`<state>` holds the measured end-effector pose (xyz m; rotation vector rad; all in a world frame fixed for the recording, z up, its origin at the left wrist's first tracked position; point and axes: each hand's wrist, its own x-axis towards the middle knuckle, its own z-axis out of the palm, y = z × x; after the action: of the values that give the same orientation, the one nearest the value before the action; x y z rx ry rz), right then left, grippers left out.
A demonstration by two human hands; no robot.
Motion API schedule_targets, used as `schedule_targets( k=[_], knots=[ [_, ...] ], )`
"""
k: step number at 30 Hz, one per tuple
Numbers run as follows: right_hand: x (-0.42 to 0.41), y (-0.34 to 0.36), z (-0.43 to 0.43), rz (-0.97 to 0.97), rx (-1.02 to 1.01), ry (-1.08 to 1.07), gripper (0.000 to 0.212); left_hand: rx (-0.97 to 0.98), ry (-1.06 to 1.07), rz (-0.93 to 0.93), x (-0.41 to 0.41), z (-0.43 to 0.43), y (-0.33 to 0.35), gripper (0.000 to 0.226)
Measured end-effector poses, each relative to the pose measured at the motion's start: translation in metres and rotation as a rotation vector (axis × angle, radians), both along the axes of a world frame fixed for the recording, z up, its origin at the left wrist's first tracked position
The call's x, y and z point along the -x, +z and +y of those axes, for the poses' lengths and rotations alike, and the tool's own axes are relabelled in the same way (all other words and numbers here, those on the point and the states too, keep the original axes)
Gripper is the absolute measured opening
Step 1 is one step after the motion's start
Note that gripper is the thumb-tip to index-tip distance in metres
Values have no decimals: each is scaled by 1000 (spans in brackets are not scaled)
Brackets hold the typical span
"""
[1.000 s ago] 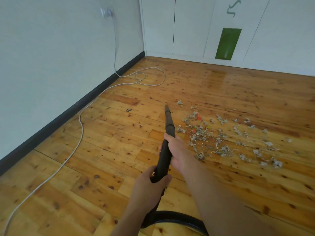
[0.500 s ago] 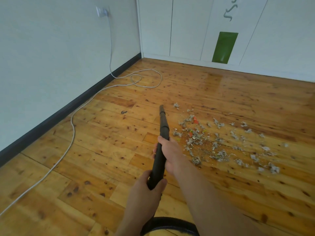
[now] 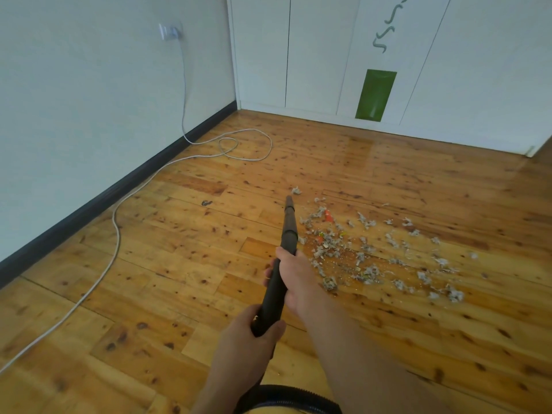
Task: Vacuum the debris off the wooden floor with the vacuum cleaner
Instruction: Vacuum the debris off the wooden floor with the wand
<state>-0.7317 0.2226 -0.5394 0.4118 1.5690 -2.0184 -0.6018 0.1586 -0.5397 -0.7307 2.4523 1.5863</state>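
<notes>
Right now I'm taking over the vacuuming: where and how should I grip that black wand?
Probably as held now: the left hand wraps the black wand at its thicker near end, the right hand mid-shaft, both behind the stepped narrow tip. Its long, straight shape suits two spaced grips for steering over the debris.

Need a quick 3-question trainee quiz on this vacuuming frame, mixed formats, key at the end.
1. True or false: the vacuum wand is held by the right hand ahead of the left hand.
2. Most of the debris lies on which side of the wand's tip: A) left B) right C) directly behind the person?
3. Fill in: the white cord runs along the floor up to a ____ on the wall.

Key: 1 true; 2 B; 3 socket.
</notes>
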Motion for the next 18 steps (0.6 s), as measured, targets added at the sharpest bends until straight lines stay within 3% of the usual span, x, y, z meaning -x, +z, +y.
schedule_targets(
  k=[9,18],
  knots=[
    [1,8,3,24,-50,-48,27,-2,-18,18,1,3,10,11],
    [4,8,8,31,-66,-58,11,-21,-7,35,6,8,3,9]
  ],
)
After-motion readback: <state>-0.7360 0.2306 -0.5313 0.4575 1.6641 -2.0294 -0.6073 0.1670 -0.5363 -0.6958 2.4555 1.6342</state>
